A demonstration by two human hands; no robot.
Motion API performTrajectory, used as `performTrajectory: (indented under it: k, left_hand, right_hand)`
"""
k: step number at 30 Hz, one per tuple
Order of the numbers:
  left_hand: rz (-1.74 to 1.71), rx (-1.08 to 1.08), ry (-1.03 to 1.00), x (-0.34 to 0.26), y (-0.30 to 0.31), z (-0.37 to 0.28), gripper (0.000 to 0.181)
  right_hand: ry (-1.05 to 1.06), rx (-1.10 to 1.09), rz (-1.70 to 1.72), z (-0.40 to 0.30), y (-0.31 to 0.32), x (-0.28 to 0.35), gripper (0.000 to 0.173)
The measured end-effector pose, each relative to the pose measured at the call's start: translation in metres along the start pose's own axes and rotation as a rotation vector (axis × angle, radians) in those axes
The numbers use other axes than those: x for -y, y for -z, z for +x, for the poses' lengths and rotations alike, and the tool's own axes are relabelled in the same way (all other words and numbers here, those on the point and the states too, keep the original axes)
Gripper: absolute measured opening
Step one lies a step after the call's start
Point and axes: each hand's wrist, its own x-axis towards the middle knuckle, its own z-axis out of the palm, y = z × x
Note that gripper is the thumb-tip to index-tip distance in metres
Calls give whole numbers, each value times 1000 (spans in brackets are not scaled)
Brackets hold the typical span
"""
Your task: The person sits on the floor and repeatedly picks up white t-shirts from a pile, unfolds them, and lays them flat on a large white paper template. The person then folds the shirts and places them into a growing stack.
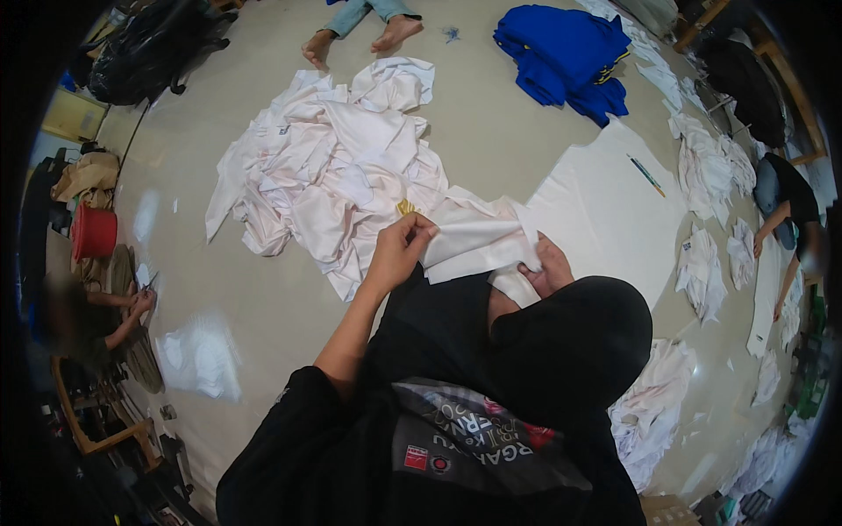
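Note:
A folded piece of white fabric (477,230) stretches between my two hands above my lap. My left hand (404,250) pinches its left edge between thumb and fingers. At the right end, my right hand (551,266) grips the cloth, its fingers partly hidden by fabric and my knee. A loose white strip hangs below that hand. The held cloth borders a large heap of white garments (355,164), where a yellow printed mark shows beside my left hand. To the right, a flat white fabric panel (605,197) lies on the floor with a pen (646,176) on it.
Blue garments (562,56) lie at the upper right. A person's bare feet (395,33) are beyond the heap. Co-workers sit at the far left (125,309) and far right (789,204). More white cloth piles (700,273) line the right side; a red container (94,230) stands left.

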Motion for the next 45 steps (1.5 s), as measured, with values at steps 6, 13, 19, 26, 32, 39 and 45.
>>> performTrajectory:
  k: [6, 13, 19, 26, 32, 39, 45]
  left_hand:
    - [-57, -109, 88, 36, 2, 17, 16]
    - [335, -286, -138, 34, -2, 22, 17]
    - [413, 192, -412, -6, -20, -5, 32]
    - [118, 65, -221, -22, -31, 3, 12]
    - [-251, 247, -195, -45, -48, 13, 17]
    - [75, 48, -136, 38, -15, 74, 31]
    - [397, -116, 16, 135, 37, 82, 49]
  right_hand:
    - [-32, 5, -108, 11, -2, -6, 26]
    - [-4, 34, -108, 15, 10, -10, 17]
    - [-23, -5, -93, 17, 17, -14, 18]
    - [186, 110, 74, 9, 7, 18, 19]
    - [499, 102, 365, -48, -6, 122, 45]
    - [1269, 496, 321, -273, 19, 239, 57]
    - [1426, 264, -257, -427, 19, 309, 45]
